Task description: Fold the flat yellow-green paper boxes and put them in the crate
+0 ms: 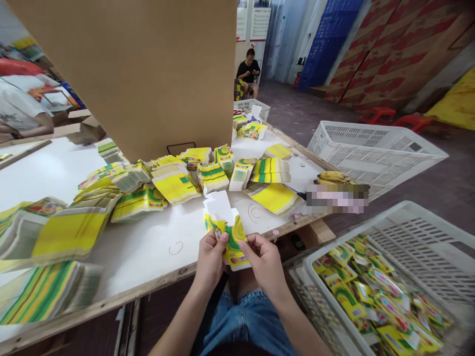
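Between my hands, above the table's front edge, is a yellow and green printed carton with white flaps standing up at its far end. My left hand pinches its left side, thumb on top. On the right side, my right hand grips the same carton between thumb and fingers. Beyond it on the white table lie stacks of flat yellow cartons. Another stack with green stripes sits just behind the held carton.
A tall brown cardboard sheet stands behind the stacks. To the right are a white crate and a nearer crate holding many cartons. Bananas lie at the table's right edge. One person sits far back; another's white sleeve shows left.
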The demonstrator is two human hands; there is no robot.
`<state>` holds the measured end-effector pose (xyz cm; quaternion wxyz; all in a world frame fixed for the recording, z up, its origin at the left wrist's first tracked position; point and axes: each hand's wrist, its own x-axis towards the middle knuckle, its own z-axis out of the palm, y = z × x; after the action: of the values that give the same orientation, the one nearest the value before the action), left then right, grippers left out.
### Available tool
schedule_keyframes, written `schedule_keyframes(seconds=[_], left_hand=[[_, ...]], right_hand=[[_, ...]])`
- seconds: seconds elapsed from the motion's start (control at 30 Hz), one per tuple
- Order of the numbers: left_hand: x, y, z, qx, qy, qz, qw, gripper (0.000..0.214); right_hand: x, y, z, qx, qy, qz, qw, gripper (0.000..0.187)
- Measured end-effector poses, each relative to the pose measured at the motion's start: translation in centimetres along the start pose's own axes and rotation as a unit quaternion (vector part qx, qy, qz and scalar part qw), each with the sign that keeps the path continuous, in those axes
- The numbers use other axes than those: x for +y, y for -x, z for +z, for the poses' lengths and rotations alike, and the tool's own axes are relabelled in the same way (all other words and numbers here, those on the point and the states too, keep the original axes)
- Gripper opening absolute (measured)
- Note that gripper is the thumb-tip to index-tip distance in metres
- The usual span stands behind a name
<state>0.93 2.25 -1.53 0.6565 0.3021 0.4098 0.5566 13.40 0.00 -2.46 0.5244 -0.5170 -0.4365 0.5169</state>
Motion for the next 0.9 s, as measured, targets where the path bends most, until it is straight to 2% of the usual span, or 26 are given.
schedule_keyframes(seconds=[0.07, 0.13, 0.2, 0.27, 0.33, 0.47, 0.57, 0.7, 0.8, 0.9], left_hand=[[0.1, 0.1, 0.0, -0.002, -0.027, 0.013, 1.0, 0.038], [0.4, 0.4, -0.1, -0.006, -0.064, 0.04, 0.997, 0.051], [1.0, 0.8, -0.2, -0.028, -0.095, 0.05, 0.994, 0.062], [1.6, 1.1, -0.3, -0.076, -0.105, 0.031, 0.991, 0.067], [2.4, 1.4, -0.3, -0.123, -0.101, 0.003, 0.987, 0.067], [3.3, 1.7, -0.5, -0.174, -0.08, -0.042, 0.981, 0.058], [2.9, 1.7, -0.9, -0.219, -0.062, -0.052, 0.972, 0.044], [1.6, 1.6, -1.6, -0.255, -0.04, -0.051, 0.965, 0.034], [0.8, 1.7, -1.9, -0.255, -0.013, -0.064, 0.965, 0.054], [0.5, 1.8, -1.9, -0.25, -0.009, -0.072, 0.965, 0.071]], right_hand=[[0.0, 0.1, 0.1, 0.014, 0.014, -0.009, 1.0, 0.029], [-0.2, 0.1, 0.0, 0.012, 0.028, -0.018, 0.999, 0.026], [-0.6, 0.0, -0.5, -0.017, 0.014, -0.028, 0.999, 0.034], [-1.1, -0.2, -1.0, -0.063, -0.024, -0.035, 0.997, 0.052], [-1.6, -0.3, -1.7, -0.107, -0.052, -0.034, 0.992, 0.059], [-2.5, -0.5, -2.8, -0.147, -0.005, -0.035, 0.988, 0.043], [-2.8, -0.6, -3.4, -0.146, 0.062, -0.063, 0.985, 0.024], [-3.1, -1.0, -3.9, -0.137, 0.142, -0.123, 0.973, 0.033], [-3.0, -1.1, -3.9, -0.126, 0.171, -0.154, 0.965, 0.035], [-2.5, -1.1, -3.7, -0.078, 0.131, -0.134, 0.979, 0.021]])
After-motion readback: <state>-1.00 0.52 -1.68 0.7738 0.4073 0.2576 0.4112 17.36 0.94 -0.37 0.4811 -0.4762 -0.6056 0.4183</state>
